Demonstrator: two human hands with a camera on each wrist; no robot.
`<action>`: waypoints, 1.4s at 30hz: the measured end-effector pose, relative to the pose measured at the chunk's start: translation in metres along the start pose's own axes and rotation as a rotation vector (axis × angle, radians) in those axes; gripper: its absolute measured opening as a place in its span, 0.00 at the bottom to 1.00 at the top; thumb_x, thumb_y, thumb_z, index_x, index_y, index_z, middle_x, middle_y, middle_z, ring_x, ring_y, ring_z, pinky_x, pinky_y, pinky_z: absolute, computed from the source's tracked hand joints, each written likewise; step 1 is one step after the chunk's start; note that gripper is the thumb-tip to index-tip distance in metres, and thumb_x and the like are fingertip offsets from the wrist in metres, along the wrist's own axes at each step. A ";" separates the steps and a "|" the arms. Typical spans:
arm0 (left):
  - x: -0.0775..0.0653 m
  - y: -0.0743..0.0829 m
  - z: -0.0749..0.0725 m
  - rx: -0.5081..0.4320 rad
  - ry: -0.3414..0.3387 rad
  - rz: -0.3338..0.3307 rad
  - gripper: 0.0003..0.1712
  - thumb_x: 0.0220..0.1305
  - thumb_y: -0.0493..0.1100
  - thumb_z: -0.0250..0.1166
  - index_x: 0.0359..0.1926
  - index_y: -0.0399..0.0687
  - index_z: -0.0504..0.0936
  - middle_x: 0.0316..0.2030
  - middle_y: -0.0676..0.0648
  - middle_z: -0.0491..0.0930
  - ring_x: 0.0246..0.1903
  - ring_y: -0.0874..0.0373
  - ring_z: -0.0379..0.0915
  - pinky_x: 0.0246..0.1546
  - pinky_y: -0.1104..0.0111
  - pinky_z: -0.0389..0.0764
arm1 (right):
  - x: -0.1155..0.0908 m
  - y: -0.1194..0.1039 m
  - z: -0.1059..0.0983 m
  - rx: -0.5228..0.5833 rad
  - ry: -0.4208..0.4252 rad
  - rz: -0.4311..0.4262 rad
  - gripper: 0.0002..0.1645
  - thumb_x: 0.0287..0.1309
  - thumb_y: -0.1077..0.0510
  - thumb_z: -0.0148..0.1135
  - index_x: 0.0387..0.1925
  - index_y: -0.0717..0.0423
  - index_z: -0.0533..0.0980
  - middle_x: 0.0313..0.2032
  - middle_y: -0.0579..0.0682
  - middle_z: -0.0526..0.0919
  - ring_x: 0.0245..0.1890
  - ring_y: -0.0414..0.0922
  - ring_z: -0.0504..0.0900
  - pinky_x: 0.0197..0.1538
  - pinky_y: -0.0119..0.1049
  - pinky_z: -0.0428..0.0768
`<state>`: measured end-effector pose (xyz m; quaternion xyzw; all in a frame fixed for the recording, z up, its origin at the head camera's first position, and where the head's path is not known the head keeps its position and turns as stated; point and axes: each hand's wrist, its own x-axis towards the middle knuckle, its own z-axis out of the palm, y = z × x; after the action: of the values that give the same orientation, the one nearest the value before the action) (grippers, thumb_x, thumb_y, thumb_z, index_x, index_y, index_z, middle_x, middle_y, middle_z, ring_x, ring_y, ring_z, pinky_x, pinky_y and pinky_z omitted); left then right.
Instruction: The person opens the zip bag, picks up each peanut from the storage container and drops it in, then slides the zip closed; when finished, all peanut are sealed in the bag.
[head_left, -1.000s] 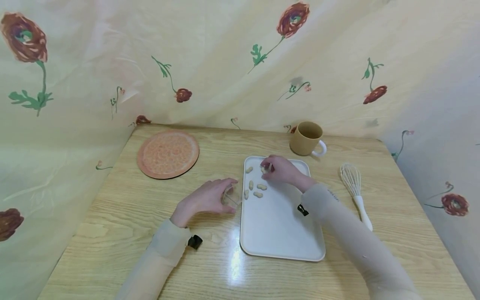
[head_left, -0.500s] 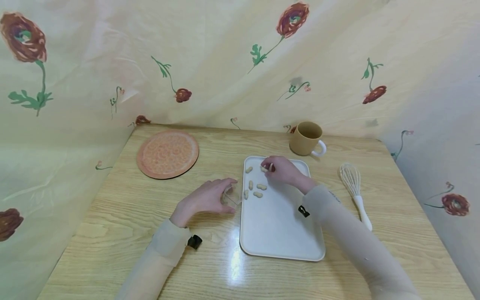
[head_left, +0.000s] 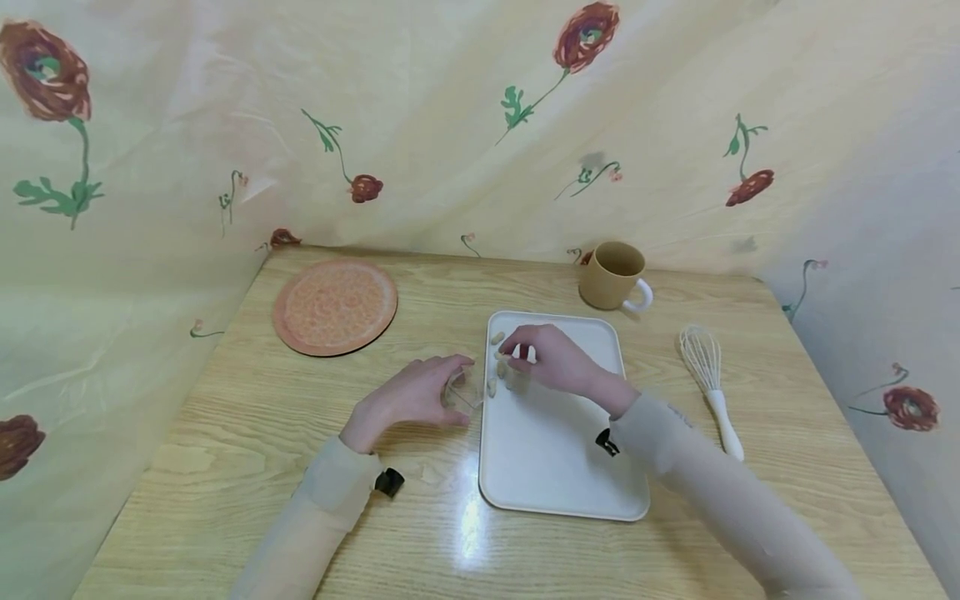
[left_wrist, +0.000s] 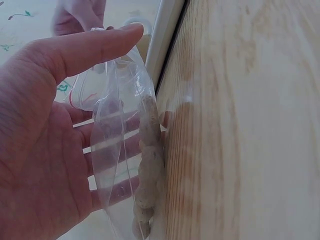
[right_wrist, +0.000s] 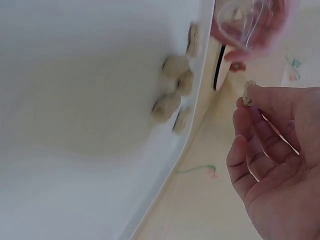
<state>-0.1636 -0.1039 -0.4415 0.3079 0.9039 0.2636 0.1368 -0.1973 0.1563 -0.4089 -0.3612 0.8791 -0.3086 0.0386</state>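
Observation:
My left hand (head_left: 412, 394) holds a clear plastic zip bag (left_wrist: 112, 127) upright beside the tray's left edge, thumb across its mouth and fingers behind it. Unshelled peanuts (left_wrist: 151, 170) lie inside the bag along its lower side. Over the left part of the white tray (head_left: 562, 467), my right hand (head_left: 555, 360) pinches a single peanut (right_wrist: 248, 93) between thumb and forefinger. Several other peanuts (right_wrist: 166, 106) lie on the tray near its left rim; in the head view the right hand partly hides them.
A tan mug (head_left: 611, 279) with a white handle stands behind the tray. To the right lies a whisk (head_left: 712, 375) with a white handle. A round orange-pink mat (head_left: 335, 307) is at the back left, and a flowered cloth (head_left: 420, 125) hangs behind the table.
My right hand has lifted a peanut from the tray's back part and moved left and slightly nearer, toward the bag. The left hand and bag have stayed put.

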 end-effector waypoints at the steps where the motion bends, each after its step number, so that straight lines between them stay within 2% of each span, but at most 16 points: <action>1: 0.000 0.000 0.000 -0.001 0.002 0.001 0.49 0.53 0.56 0.76 0.71 0.46 0.66 0.52 0.49 0.80 0.56 0.52 0.73 0.61 0.46 0.67 | 0.000 -0.003 0.003 0.006 -0.013 -0.012 0.09 0.57 0.70 0.67 0.41 0.62 0.84 0.38 0.50 0.86 0.33 0.41 0.79 0.36 0.39 0.79; 5: 0.000 0.000 0.001 -0.008 0.005 0.000 0.49 0.52 0.56 0.77 0.71 0.46 0.66 0.52 0.50 0.80 0.55 0.53 0.73 0.60 0.47 0.68 | 0.001 -0.013 0.014 0.029 -0.062 -0.038 0.09 0.57 0.69 0.68 0.41 0.60 0.84 0.37 0.47 0.86 0.33 0.39 0.78 0.36 0.37 0.78; 9: 0.000 -0.001 0.001 0.003 0.005 0.002 0.49 0.53 0.56 0.76 0.71 0.47 0.66 0.52 0.50 0.79 0.54 0.53 0.73 0.59 0.47 0.68 | 0.003 -0.018 0.027 0.010 -0.103 -0.052 0.09 0.57 0.67 0.70 0.40 0.56 0.85 0.37 0.44 0.86 0.33 0.37 0.79 0.37 0.34 0.78; 15: 0.001 -0.002 0.000 0.016 -0.001 0.001 0.50 0.53 0.58 0.76 0.72 0.48 0.65 0.55 0.49 0.78 0.57 0.53 0.72 0.60 0.47 0.67 | 0.005 -0.023 0.039 -0.040 -0.144 -0.063 0.07 0.58 0.65 0.70 0.40 0.56 0.86 0.37 0.45 0.87 0.31 0.35 0.79 0.36 0.30 0.78; 19: 0.001 -0.002 0.000 0.013 -0.009 -0.003 0.49 0.53 0.59 0.75 0.72 0.48 0.65 0.57 0.49 0.77 0.58 0.52 0.71 0.61 0.47 0.67 | 0.008 -0.027 0.044 -0.066 -0.142 -0.081 0.07 0.57 0.65 0.71 0.38 0.56 0.86 0.36 0.46 0.87 0.30 0.35 0.79 0.35 0.30 0.77; 24: 0.001 -0.002 0.001 0.001 -0.009 -0.003 0.48 0.54 0.58 0.75 0.71 0.49 0.66 0.59 0.49 0.76 0.59 0.52 0.70 0.61 0.47 0.66 | 0.012 -0.031 0.048 -0.093 -0.144 -0.098 0.05 0.57 0.64 0.71 0.37 0.55 0.86 0.36 0.46 0.88 0.33 0.36 0.83 0.39 0.31 0.80; 27: 0.001 -0.002 0.001 -0.005 -0.012 -0.003 0.48 0.54 0.57 0.75 0.71 0.48 0.66 0.60 0.50 0.75 0.59 0.52 0.70 0.62 0.48 0.66 | 0.014 -0.033 0.051 -0.116 -0.152 -0.091 0.05 0.57 0.64 0.72 0.37 0.55 0.87 0.36 0.46 0.88 0.34 0.38 0.85 0.41 0.33 0.81; 34: -0.001 -0.001 0.000 -0.012 -0.010 -0.001 0.47 0.54 0.56 0.75 0.71 0.48 0.66 0.63 0.49 0.73 0.60 0.51 0.69 0.62 0.48 0.65 | 0.018 -0.032 0.058 -0.189 -0.161 -0.054 0.06 0.56 0.62 0.72 0.37 0.52 0.87 0.35 0.44 0.88 0.33 0.39 0.84 0.39 0.35 0.82; 42: 0.000 -0.002 0.001 -0.011 -0.003 0.000 0.47 0.53 0.56 0.76 0.70 0.48 0.67 0.63 0.49 0.74 0.60 0.51 0.69 0.62 0.48 0.66 | 0.018 -0.031 0.063 -0.187 -0.152 -0.081 0.05 0.55 0.64 0.73 0.35 0.53 0.87 0.34 0.44 0.88 0.33 0.40 0.84 0.38 0.35 0.82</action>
<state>-0.1641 -0.1045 -0.4434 0.3075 0.9022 0.2680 0.1400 -0.1737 0.0948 -0.4389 -0.4206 0.8833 -0.1986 0.0587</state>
